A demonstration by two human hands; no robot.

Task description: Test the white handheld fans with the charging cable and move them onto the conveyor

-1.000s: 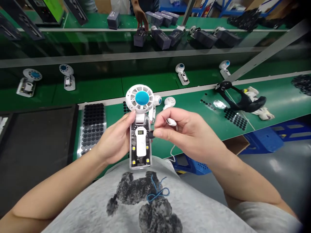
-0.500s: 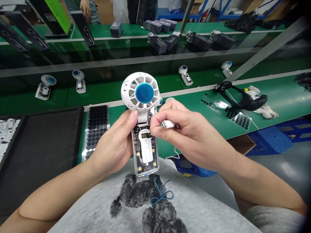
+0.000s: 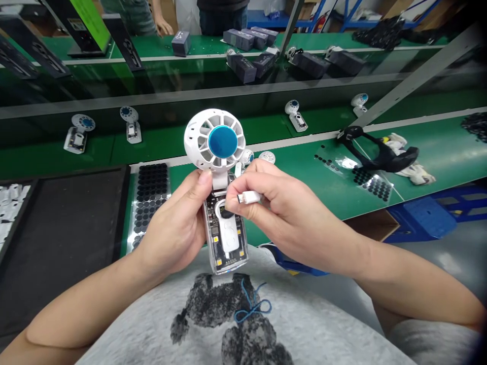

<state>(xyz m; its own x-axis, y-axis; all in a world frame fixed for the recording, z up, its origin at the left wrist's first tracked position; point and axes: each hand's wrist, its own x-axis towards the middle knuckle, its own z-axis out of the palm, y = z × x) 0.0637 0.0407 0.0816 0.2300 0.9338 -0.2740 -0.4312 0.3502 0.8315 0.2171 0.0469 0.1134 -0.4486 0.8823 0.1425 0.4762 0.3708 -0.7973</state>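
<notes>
My left hand (image 3: 177, 225) is closed around the transparent body of a handheld fan (image 3: 230, 241), its thumb near the neck. The fan has a white ringed head with a blue disc in the middle. A white panel runs down its front, and circuit parts show through the case. My right hand (image 3: 281, 203) is closed, with thumb and forefinger pinched at the top of that panel. A black round sticker (image 3: 227, 213) lies there, covering most of the small display. The white plug of a USB cable (image 3: 249, 197) pokes out between the right fingers.
Left of my hands lie a sheet of black round stickers (image 3: 152, 195) and a black tray (image 3: 72, 243). More fans (image 3: 296, 116) rest on the green belt ahead. Dark boxes (image 3: 241, 66) lie on a farther shelf. A black strap (image 3: 380, 157) and gloves are right; a person's hand (image 3: 163, 25) is beyond.
The black sticker has gone from the display's right edge to over most of it. The cable plug now points left, more exposed. Fans on the belt have shifted slightly right.
</notes>
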